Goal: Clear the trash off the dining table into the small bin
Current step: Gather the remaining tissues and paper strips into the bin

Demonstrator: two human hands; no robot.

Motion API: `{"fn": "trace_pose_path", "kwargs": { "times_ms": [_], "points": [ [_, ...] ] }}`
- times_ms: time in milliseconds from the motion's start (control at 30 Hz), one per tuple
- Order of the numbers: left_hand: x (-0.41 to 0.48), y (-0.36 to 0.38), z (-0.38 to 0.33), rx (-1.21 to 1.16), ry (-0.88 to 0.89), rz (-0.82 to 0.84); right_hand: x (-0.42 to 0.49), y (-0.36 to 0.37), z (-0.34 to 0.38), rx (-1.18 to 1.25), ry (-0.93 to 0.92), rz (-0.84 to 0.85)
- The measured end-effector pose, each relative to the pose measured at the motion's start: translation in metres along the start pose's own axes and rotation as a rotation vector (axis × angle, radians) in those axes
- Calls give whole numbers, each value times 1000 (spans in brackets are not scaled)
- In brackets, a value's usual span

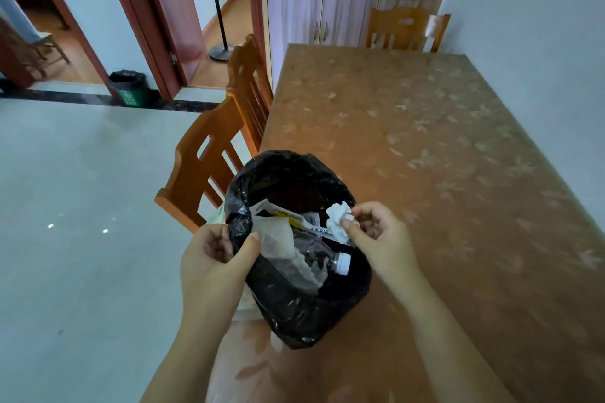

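Observation:
A small bin lined with a black bag is at the left edge of the dining table, tilted toward me. My left hand grips its left rim, thumb inside the bag. Over the bin's right rim, my right hand pinches a crumpled white tissue with thumb and fingertips. Inside the bin lie a crushed clear bottle with a white cap, a crumpled sheet of translucent paper and a printed wrapper.
Two wooden chairs stand along the table's left side, close to the bin. A third chair is at the far end before a cabinet. A second, green bin sits on the floor by the doorway, and a standing fan beyond.

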State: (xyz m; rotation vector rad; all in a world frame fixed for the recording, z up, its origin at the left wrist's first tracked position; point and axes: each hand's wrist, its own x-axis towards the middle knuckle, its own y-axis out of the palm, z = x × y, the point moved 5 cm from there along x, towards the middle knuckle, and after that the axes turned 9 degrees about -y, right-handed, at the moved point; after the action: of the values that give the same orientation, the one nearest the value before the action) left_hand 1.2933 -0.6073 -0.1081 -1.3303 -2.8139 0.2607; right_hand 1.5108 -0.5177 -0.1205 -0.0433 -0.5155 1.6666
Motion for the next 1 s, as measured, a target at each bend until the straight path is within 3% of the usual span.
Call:
{"fn": "trace_pose_path", "kwargs": {
  "times_ms": [200, 467, 700, 1000],
  "points": [
    [-15, -36, 12, -76, -28, 22, -36, 40, 45, -71, -71, 226],
    [-35, -81, 40, -150, -156, 52, -98, 41, 52, -447, -126, 141],
    [-69, -126, 47, -256, -229, -68, -127, 28, 60, -587, -188, 83],
    [-135, -196, 62, -196, -305, -294, -174, 56, 51, -539, -202, 204]
  ]
}}
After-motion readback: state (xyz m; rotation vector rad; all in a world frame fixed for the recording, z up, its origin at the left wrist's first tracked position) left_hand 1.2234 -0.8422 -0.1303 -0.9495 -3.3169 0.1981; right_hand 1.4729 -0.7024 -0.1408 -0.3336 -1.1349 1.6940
